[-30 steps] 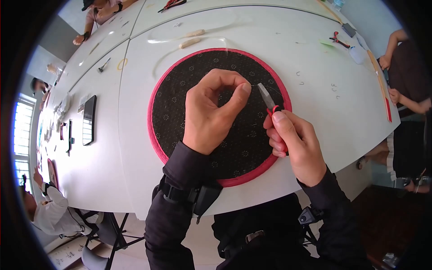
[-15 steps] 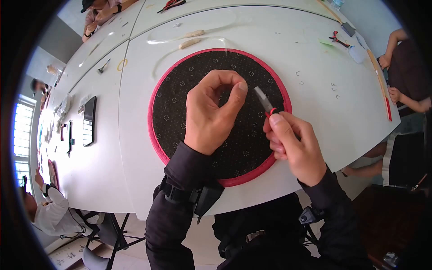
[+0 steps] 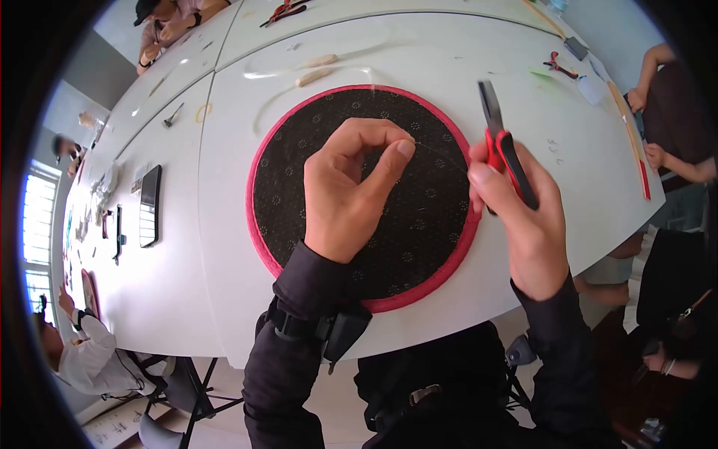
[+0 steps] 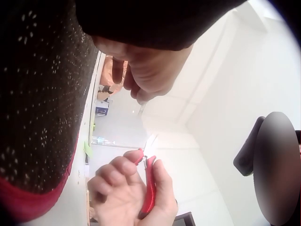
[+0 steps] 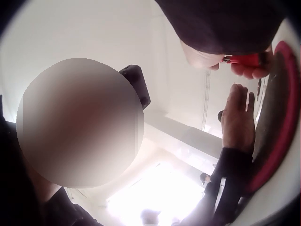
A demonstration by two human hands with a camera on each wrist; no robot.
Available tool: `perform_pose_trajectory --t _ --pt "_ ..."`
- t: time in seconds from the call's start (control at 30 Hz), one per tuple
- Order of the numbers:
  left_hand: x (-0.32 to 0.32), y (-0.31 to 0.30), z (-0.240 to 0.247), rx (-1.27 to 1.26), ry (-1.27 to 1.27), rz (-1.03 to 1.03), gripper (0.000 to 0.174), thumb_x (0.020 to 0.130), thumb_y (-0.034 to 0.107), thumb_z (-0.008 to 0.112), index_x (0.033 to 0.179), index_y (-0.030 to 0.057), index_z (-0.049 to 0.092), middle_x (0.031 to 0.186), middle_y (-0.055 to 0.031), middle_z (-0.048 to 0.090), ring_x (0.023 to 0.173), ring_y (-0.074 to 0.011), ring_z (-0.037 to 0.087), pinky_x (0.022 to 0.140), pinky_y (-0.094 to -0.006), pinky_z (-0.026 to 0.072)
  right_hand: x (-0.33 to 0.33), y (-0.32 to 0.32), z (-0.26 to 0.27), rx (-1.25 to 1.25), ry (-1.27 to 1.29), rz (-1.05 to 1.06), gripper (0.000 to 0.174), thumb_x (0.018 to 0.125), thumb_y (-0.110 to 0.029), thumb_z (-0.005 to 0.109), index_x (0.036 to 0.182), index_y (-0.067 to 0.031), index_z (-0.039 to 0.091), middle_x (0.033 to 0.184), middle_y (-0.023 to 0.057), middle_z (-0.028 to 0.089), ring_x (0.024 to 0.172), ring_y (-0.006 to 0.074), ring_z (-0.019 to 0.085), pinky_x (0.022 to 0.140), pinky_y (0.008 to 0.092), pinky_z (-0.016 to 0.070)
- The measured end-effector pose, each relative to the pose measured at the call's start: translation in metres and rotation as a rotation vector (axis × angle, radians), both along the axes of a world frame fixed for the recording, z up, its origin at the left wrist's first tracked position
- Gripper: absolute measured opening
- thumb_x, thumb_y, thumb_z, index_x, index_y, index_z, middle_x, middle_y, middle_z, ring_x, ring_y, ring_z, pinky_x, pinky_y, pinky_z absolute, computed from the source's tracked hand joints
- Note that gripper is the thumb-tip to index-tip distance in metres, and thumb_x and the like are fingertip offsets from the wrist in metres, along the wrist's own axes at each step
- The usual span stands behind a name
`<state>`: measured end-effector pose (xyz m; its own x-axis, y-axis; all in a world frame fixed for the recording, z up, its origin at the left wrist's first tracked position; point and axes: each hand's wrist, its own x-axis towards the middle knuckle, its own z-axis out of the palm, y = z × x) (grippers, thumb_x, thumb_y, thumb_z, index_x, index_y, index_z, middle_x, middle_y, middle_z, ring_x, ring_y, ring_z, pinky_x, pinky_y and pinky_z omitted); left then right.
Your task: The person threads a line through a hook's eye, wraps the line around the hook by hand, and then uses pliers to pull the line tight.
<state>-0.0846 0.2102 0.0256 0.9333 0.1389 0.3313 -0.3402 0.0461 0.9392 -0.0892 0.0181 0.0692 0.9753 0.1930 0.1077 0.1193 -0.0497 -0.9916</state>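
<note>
My left hand (image 3: 351,187) is over the dark patterned face of a round pad (image 3: 299,224) with a red rim, its thumb and index fingertip pinching one end of a very thin thread (image 3: 441,157). The thread runs right toward the fingertips of my right hand (image 3: 531,224); whether they pinch it is too small to tell. Red and black pliers (image 3: 516,168) are gripped in my right hand, jaws pointing up and away. In the left wrist view the pliers (image 4: 150,186) lie across the right palm. The right wrist view shows the left hand (image 5: 239,122) below the pliers' red handle (image 5: 247,60).
Two wooden-handled tools (image 3: 314,76) with clear loops lie beyond the pad. A phone (image 3: 149,206) is at left, other pliers (image 3: 561,66) at back right. Small curved bits (image 3: 553,150) dot the white table (image 3: 598,194). Other people are around its edges.
My right hand has moved right and up with the pliers, whose jaws now point away from the left hand. The left hand has barely moved.
</note>
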Motion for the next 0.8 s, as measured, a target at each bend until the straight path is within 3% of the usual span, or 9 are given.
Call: perform_pose_trajectory --t 0.03,0.17,0.47,0.8 --pt "-0.001 -0.001 0.001 -0.006 0.009 -0.014 0.011 0.094 0.003 0.069 0.101 -0.0048 0.066 0.102 -0.0066 0.066 0.097 -0.0129 0.063 0.086 -0.0271 0.0503 0.007 0.004 0.000 0.033 -0.021 0.003 0.026 0.093 -0.020 0.070 0.106 0.0015 0.064 0.095 0.0032 0.064 0.086 0.0088 0.059 0.082 0.0244 0.0468" --pt "-0.002 -0.003 0.002 -0.013 0.017 -0.068 0.010 0.095 0.003 0.068 0.102 -0.0038 0.065 0.102 -0.0055 0.065 0.097 -0.0121 0.062 0.087 -0.0271 0.0501 0.034 0.012 -0.008 0.028 0.041 0.107 0.025 0.092 -0.019 0.071 0.104 0.0019 0.066 0.092 0.0022 0.066 0.088 0.0091 0.060 0.084 0.0253 0.0480" --pt "-0.004 -0.003 0.003 -0.022 0.056 -0.096 0.009 0.096 0.005 0.067 0.101 -0.0023 0.065 0.103 -0.0036 0.065 0.095 -0.0101 0.061 0.086 -0.0262 0.0501 0.037 0.016 -0.016 0.114 0.198 0.186 0.024 0.092 -0.023 0.074 0.107 -0.0045 0.069 0.087 -0.0038 0.064 0.077 0.0040 0.053 0.069 0.0214 0.0429" --pt "-0.003 -0.002 0.002 -0.037 0.081 -0.097 0.010 0.095 0.006 0.068 0.100 -0.0020 0.064 0.099 -0.0025 0.066 0.092 -0.0090 0.061 0.084 -0.0256 0.0505 0.038 0.017 -0.019 0.132 0.201 0.197 0.024 0.093 -0.024 0.074 0.106 -0.0041 0.069 0.087 -0.0039 0.064 0.077 0.0044 0.053 0.070 0.0221 0.0432"
